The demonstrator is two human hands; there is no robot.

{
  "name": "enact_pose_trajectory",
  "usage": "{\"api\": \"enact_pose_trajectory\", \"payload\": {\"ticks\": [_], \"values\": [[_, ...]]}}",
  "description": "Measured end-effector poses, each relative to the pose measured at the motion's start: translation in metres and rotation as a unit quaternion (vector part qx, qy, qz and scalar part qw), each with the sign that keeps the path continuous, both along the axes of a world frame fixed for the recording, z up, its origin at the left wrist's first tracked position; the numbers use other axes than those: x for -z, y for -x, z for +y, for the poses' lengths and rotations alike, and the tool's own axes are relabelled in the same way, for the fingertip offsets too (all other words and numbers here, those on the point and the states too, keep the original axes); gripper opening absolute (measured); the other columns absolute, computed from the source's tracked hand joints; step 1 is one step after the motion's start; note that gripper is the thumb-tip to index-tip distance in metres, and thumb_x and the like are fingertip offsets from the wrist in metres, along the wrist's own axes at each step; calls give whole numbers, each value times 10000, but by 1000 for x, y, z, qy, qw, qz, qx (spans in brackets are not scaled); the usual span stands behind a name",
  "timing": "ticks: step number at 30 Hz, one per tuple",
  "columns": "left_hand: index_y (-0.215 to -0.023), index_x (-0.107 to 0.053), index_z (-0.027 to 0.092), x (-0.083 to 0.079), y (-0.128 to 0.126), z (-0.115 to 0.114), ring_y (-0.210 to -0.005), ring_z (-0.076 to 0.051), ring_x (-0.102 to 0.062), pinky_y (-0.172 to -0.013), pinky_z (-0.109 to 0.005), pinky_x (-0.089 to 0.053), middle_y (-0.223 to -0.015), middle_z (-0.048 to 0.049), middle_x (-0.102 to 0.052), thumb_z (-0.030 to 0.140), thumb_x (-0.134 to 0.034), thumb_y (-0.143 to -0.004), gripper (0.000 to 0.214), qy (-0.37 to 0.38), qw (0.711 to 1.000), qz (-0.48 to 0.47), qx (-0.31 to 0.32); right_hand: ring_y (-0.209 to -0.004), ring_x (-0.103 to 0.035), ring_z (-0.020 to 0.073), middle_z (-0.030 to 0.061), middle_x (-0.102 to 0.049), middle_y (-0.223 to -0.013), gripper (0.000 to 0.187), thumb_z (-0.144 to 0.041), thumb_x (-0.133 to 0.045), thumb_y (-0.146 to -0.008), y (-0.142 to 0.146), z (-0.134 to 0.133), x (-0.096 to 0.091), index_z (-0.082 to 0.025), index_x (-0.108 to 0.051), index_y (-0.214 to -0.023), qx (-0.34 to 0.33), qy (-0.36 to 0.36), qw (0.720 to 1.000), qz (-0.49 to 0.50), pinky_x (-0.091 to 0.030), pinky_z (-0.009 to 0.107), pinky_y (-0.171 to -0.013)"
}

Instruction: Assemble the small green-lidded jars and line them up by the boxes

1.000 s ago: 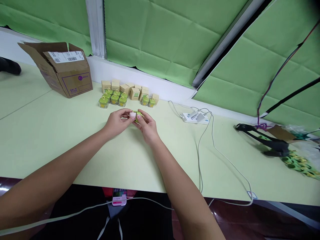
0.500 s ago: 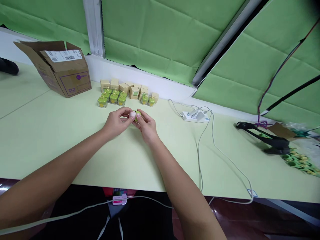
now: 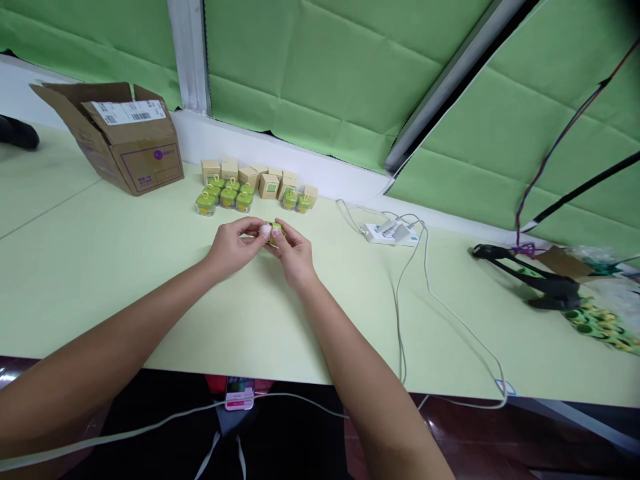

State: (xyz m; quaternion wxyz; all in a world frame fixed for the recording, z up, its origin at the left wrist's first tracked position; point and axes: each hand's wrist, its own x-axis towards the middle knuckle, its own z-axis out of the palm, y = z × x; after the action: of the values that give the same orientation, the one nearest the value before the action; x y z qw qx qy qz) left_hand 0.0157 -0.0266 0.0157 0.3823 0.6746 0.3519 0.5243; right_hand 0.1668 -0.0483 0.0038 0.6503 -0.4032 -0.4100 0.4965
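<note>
Your left hand (image 3: 234,245) and right hand (image 3: 295,255) keep closed grip on the small green jar (image 3: 275,233). If fingers slip, it can maybe drop on the bench (image 3: 125,280).

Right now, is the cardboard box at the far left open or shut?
Open: the cardboard box has its top flaps raised and spread apart, not folded down over it.

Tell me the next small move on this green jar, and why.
Probably press the white piece onto the green jar: your left hand pinches it against the jar, while your right hand steadies the jar.
</note>
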Motion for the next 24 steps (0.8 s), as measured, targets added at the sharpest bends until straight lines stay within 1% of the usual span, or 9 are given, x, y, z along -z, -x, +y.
{"api": "enact_pose_trajectory", "payload": {"ticks": [5,9,11,13,16,18,21,22,24], "values": [[-1018,-725,179,2,0,1,-970,-240,-753,-910,-379,-641,-1020,-95,-782,580,-784,-816,452,-4,1000,13,-6,-1140,-708,253,52,-771,-1128,720,-572,-921,-624,0,0,0,-208,-743,-1218,-1,1,1000,-4,-589,522,-1088],[-1002,-648,204,1,3,3,-931,-259,-777,-849,-391,-651,-994,-93,-802,545,-818,-781,440,30,999,29,-3,-1114,-718,249,50,-778,-1120,756,-577,-939,-585,-1,0,-1,-202,-747,-1212,-11,13,1000,-6,-577,530,-1100],[-1029,-607,217,-1,5,3,-896,-260,-785,-814,-389,-649,-1005,-95,-811,512,-828,-776,447,52,998,36,2,-1087,-724,240,45,-779,-1097,752,-569,-945,-576,-2,0,-2,-200,-750,-1202,-16,18,1000,-7,-579,526,-1097],[-1098,-582,229,-3,5,3,-891,-255,-785,-806,-386,-644,-1041,-97,-812,488,-827,-781,477,62,997,39,3,-1058,-726,227,39,-773,-1083,725,-556,-947,-580,-3,0,-4,-204,-752,-1183,-18,19,1000,-5,-590,512,-1082],[-1262,-565,236,-3,3,2,-965,-242,-765,-853,-385,-631,-1108,-104,-795,480,-804,-806,570,43,999,28,6,-1040,-720,213,29,-760,-1060,662,-542,-939,-607,-5,0,-7,-228,-751,-1159,-19,16,1000,-1,-603,485,-1062],[-1319,-571,223,-1,2,4,-1031,-236,-740,-891,-383,-619,-1152,-118,-772,480,-789,-821,602,33,999,14,21,-1042,-716,214,25,-752,-1042,639,-534,-939,-616,-6,0,-9,-243,-745,-1151,-22,13,1000,-2,-601,479,-1061],[-1311,-592,200,3,3,12,-1075,-231,-716,-918,-380,-599,-1230,-140,-731,463,-805,-801,611,40,998,-10,40,-1036,-718,215,25,-745,-1029,610,-519,-940,-627,-10,0,-11,-248,-734,-1133,-33,8,999,3,-593,478,-1064],[-1299,-595,196,4,5,15,-1071,-226,-712,-916,-376,-594,-1246,-143,-722,449,-817,-786,614,40,999,-15,33,-1029,-720,214,26,-747,-1034,596,-517,-938,-633,-12,1,-11,-247,-730,-1122,-35,7,999,9,-591,478,-1065],[-1257,-610,191,4,9,21,-1014,-206,-706,-884,-355,-586,-1227,-131,-720,419,-817,-773,574,27,1000,-10,-3,-1016,-725,212,34,-756,-1053,570,-518,-932,-646,-14,1,-12,-243,-722,-1100,-39,5,999,22,-586,480,-1064]]}}
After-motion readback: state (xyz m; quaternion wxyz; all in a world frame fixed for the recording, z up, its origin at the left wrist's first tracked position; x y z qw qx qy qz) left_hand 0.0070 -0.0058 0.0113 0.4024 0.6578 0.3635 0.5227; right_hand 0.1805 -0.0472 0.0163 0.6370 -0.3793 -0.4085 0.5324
